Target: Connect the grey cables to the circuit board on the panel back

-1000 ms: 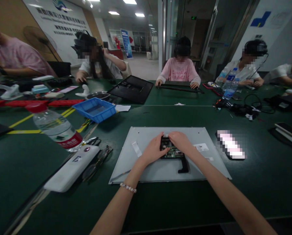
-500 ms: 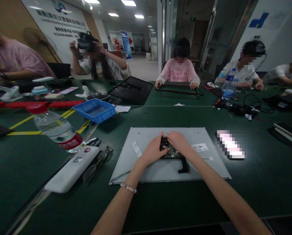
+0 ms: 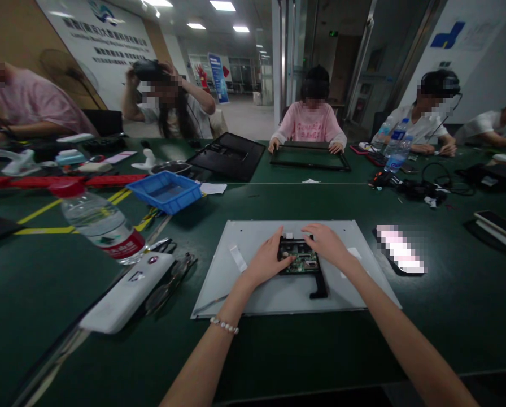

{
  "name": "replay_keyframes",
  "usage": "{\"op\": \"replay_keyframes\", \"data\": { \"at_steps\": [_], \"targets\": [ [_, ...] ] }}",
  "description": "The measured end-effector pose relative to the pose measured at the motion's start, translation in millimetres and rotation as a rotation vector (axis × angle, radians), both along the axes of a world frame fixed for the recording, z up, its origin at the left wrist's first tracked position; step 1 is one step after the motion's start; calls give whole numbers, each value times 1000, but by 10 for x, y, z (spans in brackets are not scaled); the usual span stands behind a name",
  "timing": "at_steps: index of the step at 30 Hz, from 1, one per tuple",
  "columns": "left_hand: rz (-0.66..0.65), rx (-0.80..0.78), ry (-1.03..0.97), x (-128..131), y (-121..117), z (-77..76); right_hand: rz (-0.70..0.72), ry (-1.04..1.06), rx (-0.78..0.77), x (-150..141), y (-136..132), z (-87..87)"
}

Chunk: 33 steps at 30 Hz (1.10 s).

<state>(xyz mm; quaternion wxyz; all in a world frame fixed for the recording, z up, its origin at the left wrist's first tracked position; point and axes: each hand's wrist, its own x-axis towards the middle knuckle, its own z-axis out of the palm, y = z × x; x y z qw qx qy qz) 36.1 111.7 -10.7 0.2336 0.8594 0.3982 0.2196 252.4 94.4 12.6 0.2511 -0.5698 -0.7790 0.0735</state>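
Our left grip [image 3: 266, 261] holds the black-framed green circuit board [image 3: 304, 262] by its left side; our right grip [image 3: 331, 246] sits open, fingers apart, at its far-right corner.

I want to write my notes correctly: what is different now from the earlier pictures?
The right hand moved to the right, uncovering more of the green circuit board; whether it still touches anything is unclear. Across the table, the black frame tilted, showing its opening. The left hand stayed at the board, and the pale panel stayed under it.
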Motion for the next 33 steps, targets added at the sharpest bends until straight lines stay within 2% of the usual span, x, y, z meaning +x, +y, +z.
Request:
{"op": "replay_keyframes", "data": {
  "at_steps": [5,10,13,24,33],
  "targets": [
    [0,-28,-18,-10,-19,15,-162,66,-48,576,-370,-62],
    [9,-40,-3,-1,-24,32,-221,189,-246,915,-679,-192],
    [13,-36,7,5,-16,28,-216,271,-278,927,-719,-221],
    [15,-45,31,8,-10,25,-226,365,-264,855,-701,-247],
    [8,-43,42,6,-25,67,-248,257,-204,871,-648,-393]
  ]
}}
